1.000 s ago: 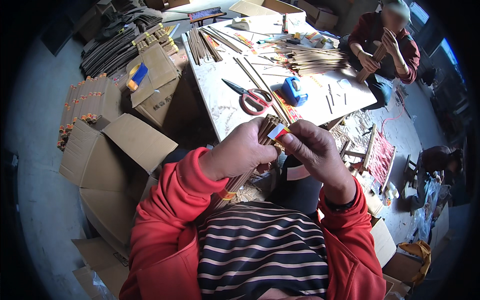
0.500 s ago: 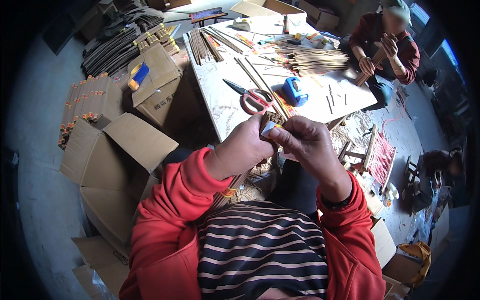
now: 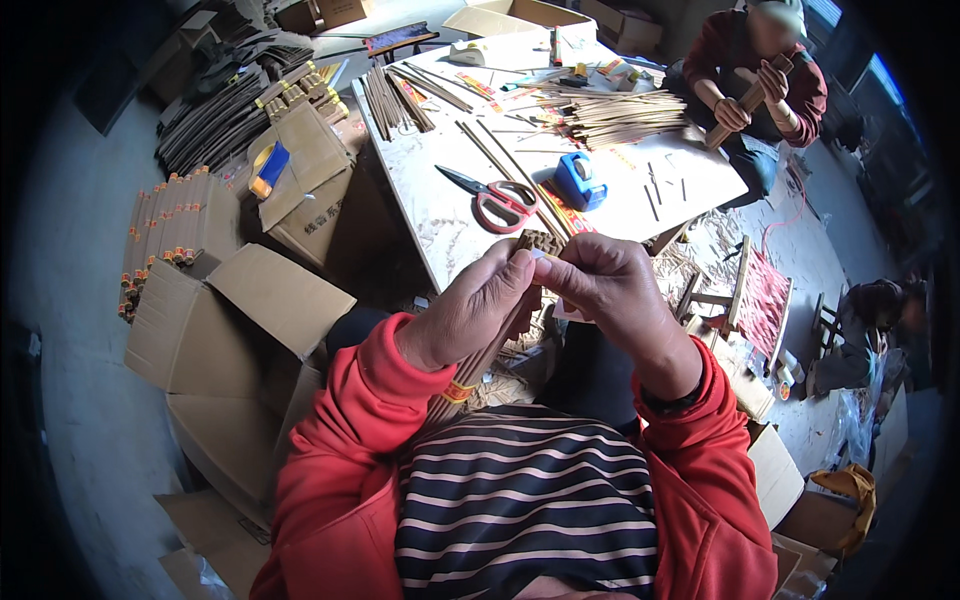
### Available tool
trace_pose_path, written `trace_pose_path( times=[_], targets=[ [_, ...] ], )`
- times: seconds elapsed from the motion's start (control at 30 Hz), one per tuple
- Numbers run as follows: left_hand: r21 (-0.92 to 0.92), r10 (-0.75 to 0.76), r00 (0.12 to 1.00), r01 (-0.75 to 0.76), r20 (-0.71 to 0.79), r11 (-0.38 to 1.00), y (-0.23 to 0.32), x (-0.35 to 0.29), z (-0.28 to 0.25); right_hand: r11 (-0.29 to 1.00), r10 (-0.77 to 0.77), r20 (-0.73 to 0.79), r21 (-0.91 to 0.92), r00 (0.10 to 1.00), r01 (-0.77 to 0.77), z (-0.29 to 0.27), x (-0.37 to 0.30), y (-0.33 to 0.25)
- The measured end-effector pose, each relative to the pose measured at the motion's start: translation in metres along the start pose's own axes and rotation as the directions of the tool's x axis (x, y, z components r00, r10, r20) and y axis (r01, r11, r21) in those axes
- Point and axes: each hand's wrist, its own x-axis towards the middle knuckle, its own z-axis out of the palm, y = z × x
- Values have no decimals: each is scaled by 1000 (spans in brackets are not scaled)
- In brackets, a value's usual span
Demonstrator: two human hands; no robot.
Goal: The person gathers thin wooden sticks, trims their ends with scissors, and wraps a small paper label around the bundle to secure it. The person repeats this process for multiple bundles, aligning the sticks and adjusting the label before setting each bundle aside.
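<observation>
Sticks point(image 3: 492, 345), bundled, mostly hidden behind left hand point(image 3: 470, 315), fingers wrapped round them. Right hand point(image 3: 605, 290) pinches bundle top; small pale bit there, possibly tape.

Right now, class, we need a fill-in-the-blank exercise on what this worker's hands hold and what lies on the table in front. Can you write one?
1. Both hands, the left hand and the right hand, grip a bundle of thin brown ____.
2. The scissors on the table have ____ handles.
3. The tape dispenser beside them is ____.
4. The cardboard box to the person's left stands ____.

Missing words: sticks; red; blue; open
</observation>
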Motion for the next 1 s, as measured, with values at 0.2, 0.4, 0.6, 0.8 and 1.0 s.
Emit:
trace_pose_path(
  times=[0.2, 0.4, 0.6, 0.8, 1.0],
  targets=[
    [-54, -13, 1000, 13, -6, 998, 3, 1, 1, 987, 96, 49, 125, 994, -102, -3, -3, -10],
    [79, 58, 993, -50, -107, 996, 5, 1, 11, 998, 32, 39, 54, 999, -34, -2, -4, -16],
    [73, -41, 994, 49, -103, 996, 7, -2, 7, 974, -218, -14, -61, 976, 217, -5, -2, 4],
    [-46, -95, 992, 92, -77, 995, 7, -5, 10, 927, -351, 22, 147, 936, 344, -6, 5, 19],
    [-3, -86, 986, 87, -140, 996, 10, -6, 14, 926, -359, -30, 115, 933, 360, -5, 15, 25]
  ],
)
